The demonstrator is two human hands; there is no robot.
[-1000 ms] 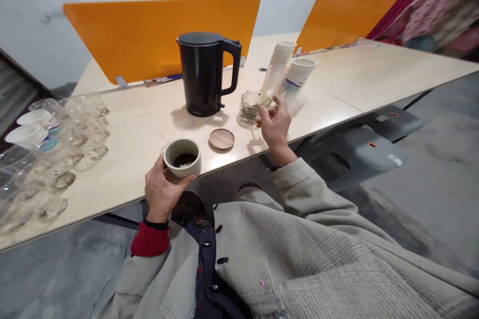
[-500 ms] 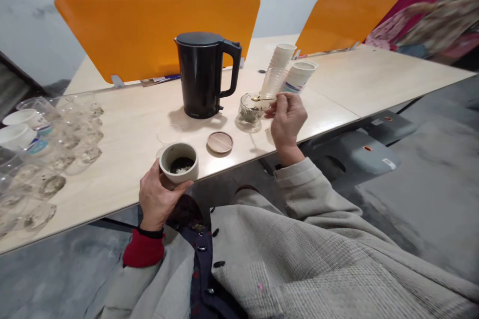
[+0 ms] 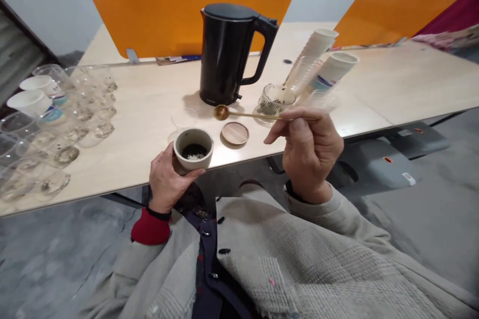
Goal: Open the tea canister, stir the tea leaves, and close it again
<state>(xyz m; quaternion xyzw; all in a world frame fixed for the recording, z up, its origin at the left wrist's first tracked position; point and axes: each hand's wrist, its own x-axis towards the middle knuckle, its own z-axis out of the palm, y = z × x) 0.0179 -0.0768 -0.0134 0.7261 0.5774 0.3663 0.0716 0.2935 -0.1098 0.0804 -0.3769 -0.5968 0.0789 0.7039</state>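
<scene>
My left hand (image 3: 166, 179) grips a small grey ceramic cup (image 3: 193, 149) at the table's near edge; dark bits and something pale lie in its bottom. My right hand (image 3: 309, 147) pinches the handle of a long gold spoon (image 3: 247, 114). The spoon lies level, its bowl hanging above the table between the cup and a black electric kettle (image 3: 228, 52). A round wooden lid (image 3: 235, 133) rests flat just right of the cup. Behind the spoon's handle stands a small glass jar (image 3: 274, 99) with dark leaves in it.
Tipped stacks of paper and clear plastic cups (image 3: 322, 67) lie right of the kettle. Several clear cups and two white ones (image 3: 56, 109) crowd the table's left end. Orange dividers (image 3: 168, 5) stand along the back. A clear lid (image 3: 184, 117) lies near the kettle's base.
My right hand lifted the spoon out of the glass jar and carried it left toward the ceramic cup. The view shifted closer and to the right. My left hand kept its hold on the cup.
</scene>
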